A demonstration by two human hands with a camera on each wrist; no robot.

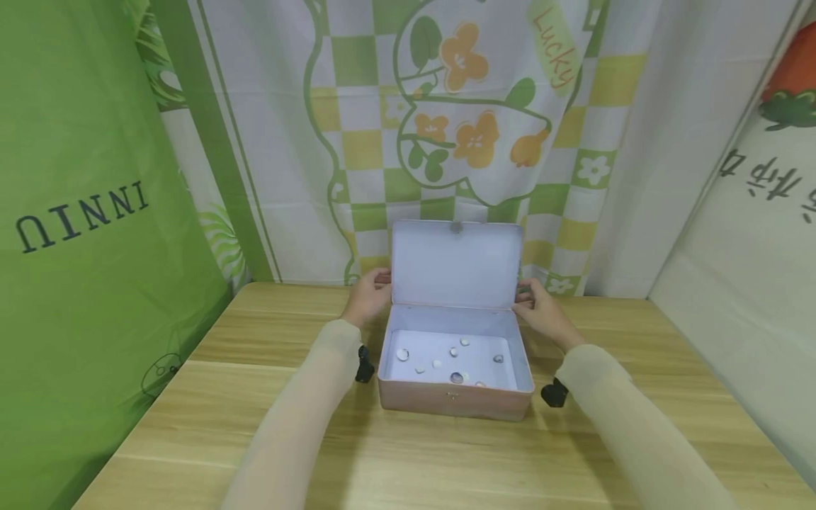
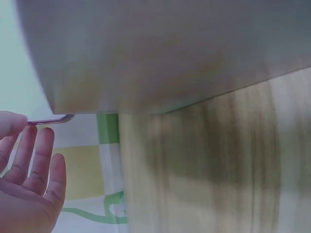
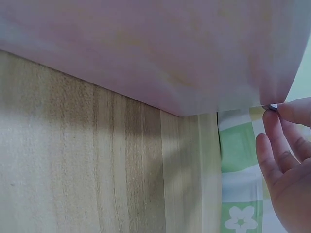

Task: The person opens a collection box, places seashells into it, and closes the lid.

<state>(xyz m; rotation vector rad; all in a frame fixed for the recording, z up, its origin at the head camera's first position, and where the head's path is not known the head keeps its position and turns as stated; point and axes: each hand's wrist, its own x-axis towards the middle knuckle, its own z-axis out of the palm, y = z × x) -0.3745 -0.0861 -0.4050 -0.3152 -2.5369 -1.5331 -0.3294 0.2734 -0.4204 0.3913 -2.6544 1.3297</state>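
Observation:
A pink tin box (image 1: pixel 454 404) with a white inside sits on the table, its hinged lid (image 1: pixel 455 265) standing upright at the back. Inside lie several small shells (image 1: pixel 456 377). My left hand (image 1: pixel 370 296) pinches the lid's left edge between thumb and fingers; in the left wrist view that hand (image 2: pixel 34 179) is at the lid's rim, near the box's back corner. On the opposite side my right hand (image 1: pixel 542 312) pinches the lid's right edge. The right wrist view has the right hand (image 3: pixel 291 160) with thumb and fingertips on the rim.
The wooden table (image 1: pixel 255 397) runs up to a patterned curtain (image 1: pixel 363 142) behind the box. A green cloth (image 1: pixel 83 297) hangs at the left, a white one (image 1: pixel 752 269) at the right. Black wrist cameras (image 1: pixel 554 394) sit close to the box's sides.

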